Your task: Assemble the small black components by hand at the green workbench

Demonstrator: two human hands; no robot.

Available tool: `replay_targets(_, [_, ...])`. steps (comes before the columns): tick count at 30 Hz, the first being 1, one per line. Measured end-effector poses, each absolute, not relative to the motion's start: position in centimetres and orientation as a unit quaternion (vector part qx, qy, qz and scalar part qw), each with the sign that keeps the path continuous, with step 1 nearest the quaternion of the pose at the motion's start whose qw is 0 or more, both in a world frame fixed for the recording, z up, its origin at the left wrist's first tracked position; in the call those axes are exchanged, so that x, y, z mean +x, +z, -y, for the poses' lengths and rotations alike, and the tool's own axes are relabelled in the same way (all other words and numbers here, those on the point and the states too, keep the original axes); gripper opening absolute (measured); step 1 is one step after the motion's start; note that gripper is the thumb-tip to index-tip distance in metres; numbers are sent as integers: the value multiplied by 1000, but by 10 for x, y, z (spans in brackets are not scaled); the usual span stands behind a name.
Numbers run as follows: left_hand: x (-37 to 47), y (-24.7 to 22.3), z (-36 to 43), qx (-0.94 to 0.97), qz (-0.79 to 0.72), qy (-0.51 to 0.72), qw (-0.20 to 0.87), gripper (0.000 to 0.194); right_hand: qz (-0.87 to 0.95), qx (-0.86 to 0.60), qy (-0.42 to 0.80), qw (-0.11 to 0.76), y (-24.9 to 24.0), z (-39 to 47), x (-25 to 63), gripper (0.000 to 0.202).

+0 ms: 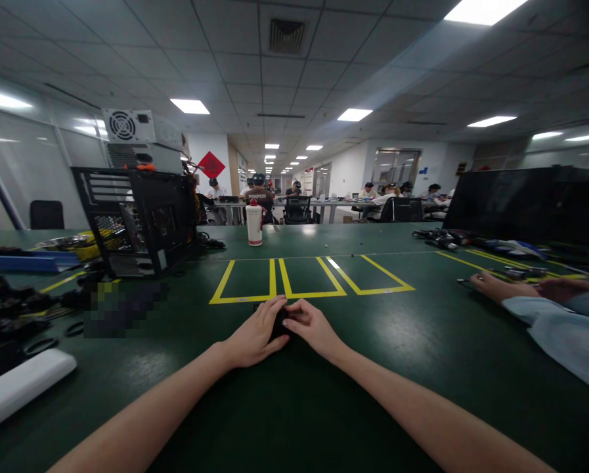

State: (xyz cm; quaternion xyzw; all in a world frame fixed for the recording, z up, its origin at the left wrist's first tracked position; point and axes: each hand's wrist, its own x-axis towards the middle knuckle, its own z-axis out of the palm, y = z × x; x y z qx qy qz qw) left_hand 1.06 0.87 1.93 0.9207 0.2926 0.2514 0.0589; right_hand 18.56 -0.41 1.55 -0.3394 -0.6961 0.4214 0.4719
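Both my hands meet over a small black object (pixel 279 323) on the green table (pixel 284 407), just in front of the yellow tape outlines (pixel 277 299). My left hand (pixel 257 335) is curled around its left side, thumb below and fingers over the top. From the right, my right hand (pixel 311 327) pinches at it with thumb and fingertips. The fingers cover most of the object, so its kind cannot be made out.
An open black computer case (pixel 141 220) with a power supply (pixel 141 128) on top stands left. A white cup (pixel 255 225) stands beyond the tape. Black parts (pixel 8 315) and a white bar (pixel 25 387) lie left. At right are a co-worker's hands (pixel 503 288) and dark monitors (pixel 515 200).
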Motion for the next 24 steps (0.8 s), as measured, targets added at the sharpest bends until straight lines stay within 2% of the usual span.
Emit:
replay_targets(4, [9, 22, -10, 919, -310, 234, 63, 65, 678, -361, 439, 466, 13, 0, 187, 31])
replay_targets(10, [11, 13, -16, 899, -344, 269, 30, 74, 673, -331, 482, 453, 13, -3, 189, 26])
replay_targets(18, [11, 15, -17, 908, -326, 260, 44, 68, 674, -309, 492, 456, 11, -4, 190, 34])
replay_targets(24, [11, 17, -16, 907, -326, 264, 48, 66, 674, -337, 456, 473, 11, -4, 188, 21])
